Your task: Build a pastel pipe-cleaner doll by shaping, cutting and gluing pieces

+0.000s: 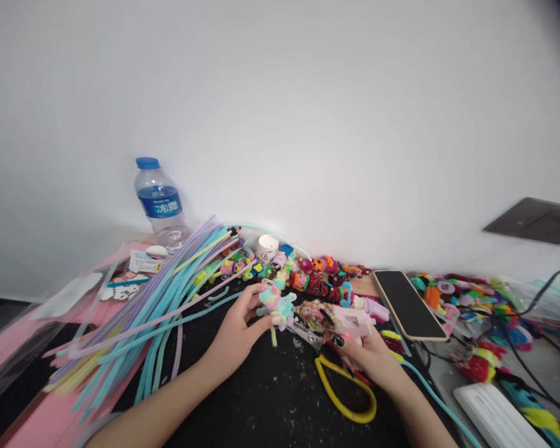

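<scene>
My left hand [245, 323] is closed around a small pastel figure [280, 303] of fuzzy pipe cleaner, in mint, pink and yellow. A pale yellow strand hangs from its underside. In my right hand [366, 354] is a pink glue gun [352, 320]; its front end, smeared with fuzz and glue, points at the figure from close by. A small red light glows on it near my thumb. Below it lie scissors [322, 367] with a large yellow handle loop, their blades reaching toward the figure's underside. My right fingers are partly hidden behind the gun.
A long bundle of pastel pipe cleaners [168, 317] lies left, below a water bottle [161, 205] by the wall. Finished fuzzy pieces [317, 283] line the back. A phone [410, 305], cables and a white power strip [497, 414] are right. Scraps dot the black mat [261, 404].
</scene>
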{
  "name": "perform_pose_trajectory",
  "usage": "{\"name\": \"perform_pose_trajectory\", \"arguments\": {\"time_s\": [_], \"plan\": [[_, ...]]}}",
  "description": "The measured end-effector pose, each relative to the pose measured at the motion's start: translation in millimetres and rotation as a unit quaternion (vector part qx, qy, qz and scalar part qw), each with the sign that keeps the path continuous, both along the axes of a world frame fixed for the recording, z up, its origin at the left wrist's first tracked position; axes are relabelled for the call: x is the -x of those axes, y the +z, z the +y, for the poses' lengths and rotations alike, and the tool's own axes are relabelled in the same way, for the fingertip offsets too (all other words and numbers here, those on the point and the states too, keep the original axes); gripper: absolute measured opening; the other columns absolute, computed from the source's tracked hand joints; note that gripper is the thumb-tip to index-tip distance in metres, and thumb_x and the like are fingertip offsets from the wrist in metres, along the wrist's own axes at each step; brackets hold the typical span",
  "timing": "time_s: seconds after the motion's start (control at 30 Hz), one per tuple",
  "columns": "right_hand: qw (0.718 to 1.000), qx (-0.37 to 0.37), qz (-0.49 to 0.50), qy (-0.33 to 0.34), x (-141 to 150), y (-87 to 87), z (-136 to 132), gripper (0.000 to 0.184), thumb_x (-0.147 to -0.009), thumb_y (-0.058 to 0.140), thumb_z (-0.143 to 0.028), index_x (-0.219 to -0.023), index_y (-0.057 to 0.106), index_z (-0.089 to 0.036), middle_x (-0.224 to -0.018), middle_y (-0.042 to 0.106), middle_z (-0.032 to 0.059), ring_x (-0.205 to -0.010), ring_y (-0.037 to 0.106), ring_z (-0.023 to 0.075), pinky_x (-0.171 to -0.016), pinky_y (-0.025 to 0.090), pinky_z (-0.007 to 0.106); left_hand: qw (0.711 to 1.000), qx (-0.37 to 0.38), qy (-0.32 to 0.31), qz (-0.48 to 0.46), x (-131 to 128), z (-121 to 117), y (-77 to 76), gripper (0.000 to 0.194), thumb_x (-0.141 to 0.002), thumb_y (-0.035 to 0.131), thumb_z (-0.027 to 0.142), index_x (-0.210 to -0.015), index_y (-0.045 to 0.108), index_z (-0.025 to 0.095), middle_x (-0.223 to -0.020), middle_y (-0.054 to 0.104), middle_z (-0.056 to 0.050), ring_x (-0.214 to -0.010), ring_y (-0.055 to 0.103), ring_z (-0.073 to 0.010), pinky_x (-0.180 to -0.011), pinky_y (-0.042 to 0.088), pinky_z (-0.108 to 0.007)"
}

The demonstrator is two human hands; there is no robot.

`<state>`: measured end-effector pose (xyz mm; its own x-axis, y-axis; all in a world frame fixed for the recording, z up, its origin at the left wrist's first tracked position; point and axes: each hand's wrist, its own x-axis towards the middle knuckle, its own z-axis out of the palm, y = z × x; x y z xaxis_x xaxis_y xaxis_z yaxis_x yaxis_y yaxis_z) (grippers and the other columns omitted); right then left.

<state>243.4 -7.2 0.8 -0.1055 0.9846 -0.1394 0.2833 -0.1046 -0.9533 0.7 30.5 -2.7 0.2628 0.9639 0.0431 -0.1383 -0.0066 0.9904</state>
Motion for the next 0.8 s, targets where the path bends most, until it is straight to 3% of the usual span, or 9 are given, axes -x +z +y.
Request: {"name": "perform_pose_trajectory", "arguments": {"time_s": [0.1, 0.3, 0.5, 0.8], "plan": [[1.000, -0.008, -0.008, 0.011, -0.4, 1.9, 1.0, 0.041, -0.072, 0.060, -0.049, -0.096, 0.056, -0.017, -0.051, 0.048, -0.0048, -0.040, 0.037, 0.0092, -0.039, 0.029, 0.021, 1.000, 0.002, -0.001, 0.006, 0.4, -0.3, 0.5, 0.037, -0.074, 0.062, 0.021, -0.107, 0.045, 0.022, -0.117, 0.058, -0.008, -0.106, 0.056, -0.0243, -0.092, 0.041, -0.037], [0.999, -0.018, -0.001, -0.033, 4.7, 1.0, -1.5, 0.046, -0.072, 0.061, -0.049, -0.102, 0.054, -0.015, -0.048, 0.046, -0.0067, -0.040, 0.036, 0.0086, -0.038, 0.029, 0.020, 1.000, -0.001, 0.004, 0.014, 0.6, 0.1, 0.2, 0.037, -0.073, 0.062, 0.022, -0.106, 0.046, 0.022, -0.114, 0.060, -0.008, -0.103, 0.057, -0.0245, -0.091, 0.042, -0.038], [0.999, -0.012, -0.007, -0.041, 3.6, -0.7, -1.6, 0.038, -0.071, 0.061, -0.047, -0.092, 0.056, -0.016, -0.048, 0.047, -0.0061, -0.039, 0.037, 0.0080, -0.039, 0.030, 0.020, 1.000, 0.001, 0.007, 0.014, 0.5, 0.5, -1.1, 0.037, -0.073, 0.062, 0.022, -0.106, 0.046, 0.022, -0.117, 0.059, -0.008, -0.105, 0.056, -0.0238, -0.091, 0.042, -0.037], [1.000, -0.003, -0.007, -0.011, 2.5, 2.1, 2.0, 0.043, -0.072, 0.060, -0.049, -0.101, 0.055, -0.017, -0.049, 0.048, -0.0054, -0.040, 0.037, 0.0092, -0.038, 0.027, 0.021, 1.000, -0.006, 0.006, 0.019, 0.2, -0.6, -0.6, 0.036, -0.073, 0.062, 0.021, -0.105, 0.047, 0.022, -0.115, 0.060, -0.007, -0.105, 0.057, -0.0236, -0.090, 0.042, -0.035]]}}
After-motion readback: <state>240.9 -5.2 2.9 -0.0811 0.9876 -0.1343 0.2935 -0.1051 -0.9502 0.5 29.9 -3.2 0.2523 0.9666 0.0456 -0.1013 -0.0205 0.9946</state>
